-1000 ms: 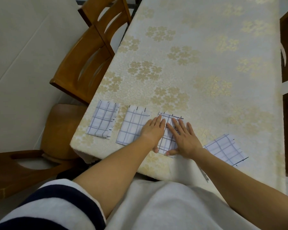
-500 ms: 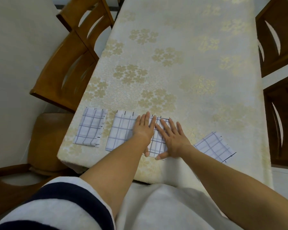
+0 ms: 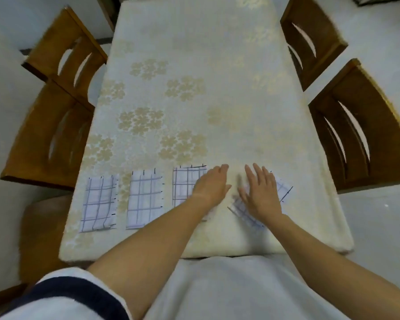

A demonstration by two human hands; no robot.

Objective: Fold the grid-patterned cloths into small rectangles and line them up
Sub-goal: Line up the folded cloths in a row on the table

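Several white cloths with a blue grid lie folded in a row near the table's front edge. The leftmost cloth and the second cloth lie free. My left hand rests flat, fingers straight, on the right part of the third cloth. My right hand lies flat with spread fingers on the fourth cloth, which sits skewed and blurred, mostly hidden under the hand.
The table wears a cream cloth with gold flowers. Two wooden chairs stand at the left and two at the right. My lap in white fabric meets the table's front edge.
My right hand left the third cloth and moved right onto the fourth cloth. My left hand shifted right across the third cloth. The camera view swung toward the table's centre.
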